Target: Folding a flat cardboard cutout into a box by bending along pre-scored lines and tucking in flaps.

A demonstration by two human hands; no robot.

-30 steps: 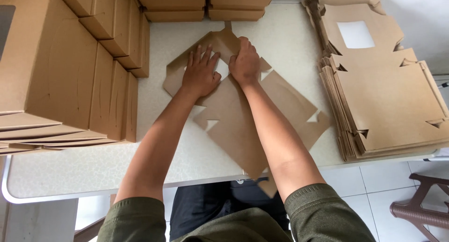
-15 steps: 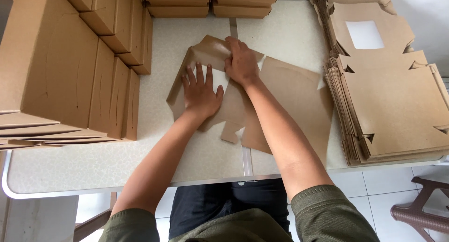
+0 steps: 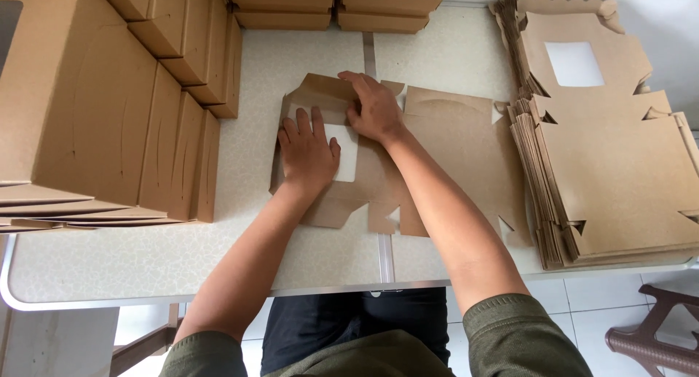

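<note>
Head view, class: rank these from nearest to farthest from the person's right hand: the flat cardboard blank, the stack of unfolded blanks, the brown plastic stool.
1. The flat cardboard blank: directly under the right hand, which presses on it mid-table.
2. The stack of unfolded blanks: on the table's right side, apart from the hand.
3. The brown plastic stool: on the floor, bottom right corner.

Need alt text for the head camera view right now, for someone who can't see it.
Both bare hands press flat on a brown die-cut cardboard box blank lying on a pale table: the left hand beside its window cutout, the right hand on a folded flap. A stack of flat blanks sits at right, and assembled boxes at left and along the far edge.
</note>
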